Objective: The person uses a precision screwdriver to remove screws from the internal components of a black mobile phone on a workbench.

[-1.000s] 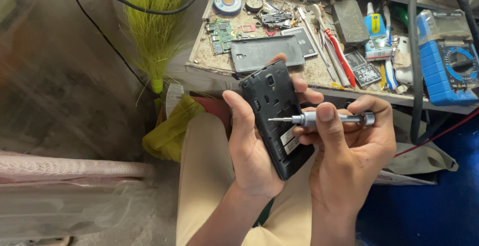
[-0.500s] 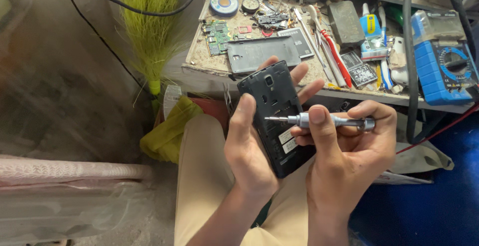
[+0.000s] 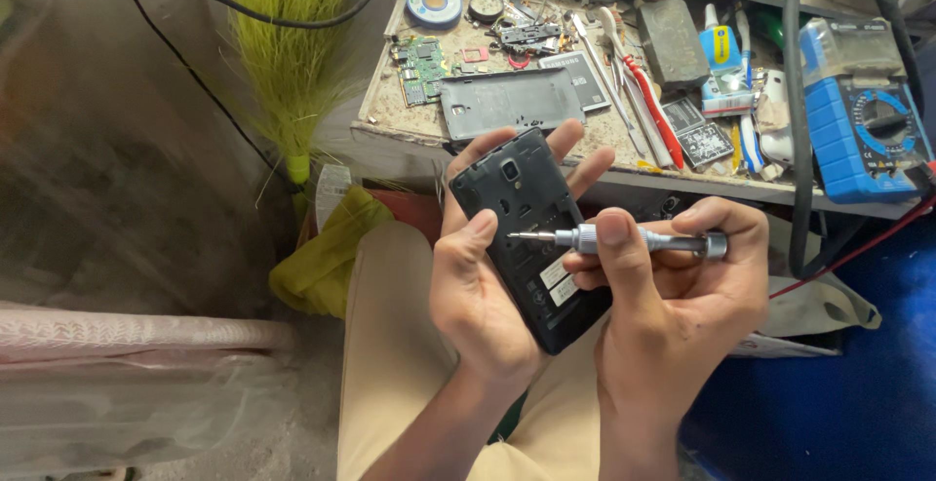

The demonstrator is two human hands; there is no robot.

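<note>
My left hand (image 3: 483, 296) grips a black phone (image 3: 531, 232) with its back cover off, its open back facing me and its camera end pointing away. My right hand (image 3: 682, 296) holds a small silver screwdriver (image 3: 634, 240) level. The screwdriver's tip points left and meets the phone's back near the left edge, right by my left thumb. The phone's grey back cover (image 3: 507, 103) lies on the workbench (image 3: 546, 145) just beyond my hands. Both hands hover over my lap in beige trousers.
The workbench carries a green circuit board (image 3: 417, 70), a solder reel (image 3: 435, 1), a battery (image 3: 582, 79), a red-handled tool (image 3: 651, 111), tweezers and a blue multimeter (image 3: 863, 115). A yellow-green broom (image 3: 288, 62) leans at the left. A black cable (image 3: 795, 111) hangs at the right.
The phone and both hands sit slightly lower in view as the camera shifted. The screwdriver tip stays on the same spot on the phone's back; the grip is the same.
</note>
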